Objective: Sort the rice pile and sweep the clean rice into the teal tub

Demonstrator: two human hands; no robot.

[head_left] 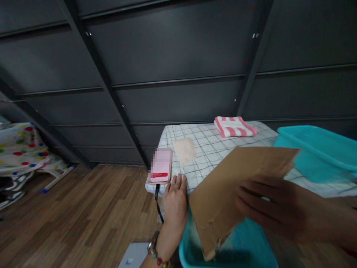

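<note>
A piece of brown cardboard with torn edges is gripped by my right hand, its fingers lying across the face. The cardboard tilts over a turquoise tub below the table edge; pale material shows inside, partly hidden. My left hand, with a ring, lies flat on the table's near edge, fingers stretched out, beside the tub's rim. Just beyond its fingertips is a heap of pale, rice-like grains on the checked tablecloth. To its left lies a phone with a pink screen.
A folded pink-and-white striped towel lies at the table's back. On the right stands a second turquoise tub. A black cable hangs from the phone. Dark panels rise behind the table; a dotted cloth is far left.
</note>
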